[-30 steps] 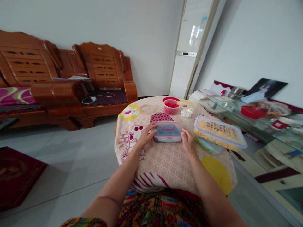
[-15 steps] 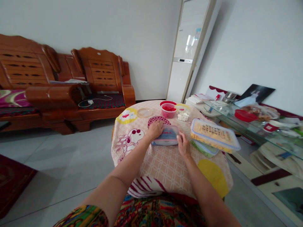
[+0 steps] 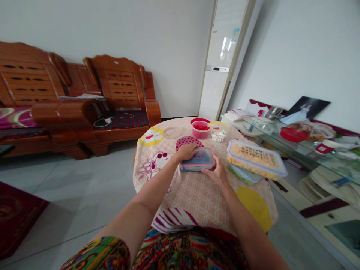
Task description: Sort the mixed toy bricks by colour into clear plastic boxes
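A small clear plastic box (image 3: pixel 200 157) with a pink-rimmed lid and dark blue contents sits in the middle of a round table covered by a cartoon-print cloth (image 3: pixel 194 191). My left hand (image 3: pixel 185 151) grips its far left corner, fingers curled over the lid edge. My right hand (image 3: pixel 216 173) holds its near right corner from below and the side. The lid looks slightly tilted on the box.
Right of the box stands a stack of larger lidded containers (image 3: pixel 256 159). Behind are a red tub of red pieces (image 3: pixel 200 129), a clear tub of white pieces (image 3: pixel 218 134) and a loose round lid (image 3: pixel 172 132). A wooden sofa (image 3: pixel 84 101) is left, a glass table (image 3: pixel 306 150) right.
Both hands shifted on the small box: the left moved up onto its far corner, the right slid round to the near right corner. The camera view swung slightly.
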A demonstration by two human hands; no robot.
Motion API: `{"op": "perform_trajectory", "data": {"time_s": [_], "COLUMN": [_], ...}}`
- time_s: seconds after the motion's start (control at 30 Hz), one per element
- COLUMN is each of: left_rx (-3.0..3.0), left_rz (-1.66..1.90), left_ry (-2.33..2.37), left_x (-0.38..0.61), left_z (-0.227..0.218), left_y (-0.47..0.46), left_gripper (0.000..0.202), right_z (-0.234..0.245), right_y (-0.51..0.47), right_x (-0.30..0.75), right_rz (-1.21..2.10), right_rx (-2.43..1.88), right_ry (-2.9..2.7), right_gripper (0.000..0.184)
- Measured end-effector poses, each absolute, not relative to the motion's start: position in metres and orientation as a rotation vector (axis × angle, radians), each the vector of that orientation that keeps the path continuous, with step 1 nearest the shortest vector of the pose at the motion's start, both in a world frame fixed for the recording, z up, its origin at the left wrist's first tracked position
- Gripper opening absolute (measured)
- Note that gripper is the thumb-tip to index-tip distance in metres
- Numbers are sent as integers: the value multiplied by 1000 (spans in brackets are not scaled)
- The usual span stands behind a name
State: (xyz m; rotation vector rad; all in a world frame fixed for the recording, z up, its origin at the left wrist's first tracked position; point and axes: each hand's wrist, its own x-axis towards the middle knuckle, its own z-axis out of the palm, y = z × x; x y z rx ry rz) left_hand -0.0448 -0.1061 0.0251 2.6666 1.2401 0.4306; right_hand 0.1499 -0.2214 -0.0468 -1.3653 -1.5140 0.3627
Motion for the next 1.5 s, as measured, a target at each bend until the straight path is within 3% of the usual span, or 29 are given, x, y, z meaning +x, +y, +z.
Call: {"op": "perform_trajectory", "data": {"time_s": [0.33, 0.6, 0.8, 0.97, 1.3, 1.5], "left_rx": [2559, 1931, 1349, 1211, 1386, 1663], "left_rz": [498, 1122, 1337, 1347, 1259, 1174], "left_ry": [1254, 1271, 1030, 1027, 1329, 1504], "left_x": [-45, -61, -62, -59, -74, -94], "left_z": [25, 4, -10, -9, -27, -29], "left_y": [-101, -106, -111, -114, -127, -150], "left_gripper": [39, 35, 56, 71, 44, 42], "right_z": [-51, -49, -49, -53, -61, -69], "right_y": [-219, -224, -222, -217, -227, -243], "right_x": [149, 150, 148, 148, 148, 168], "right_rz": [293, 349, 390, 486, 474, 390], "right_rx": [-1375, -1353, -1350, -1325, -1351, -1466], "right_ry": [-1494, -1498, -1411, -1335, -1368, -1287], "right_gripper": [91, 91, 89, 89, 94, 71]}}
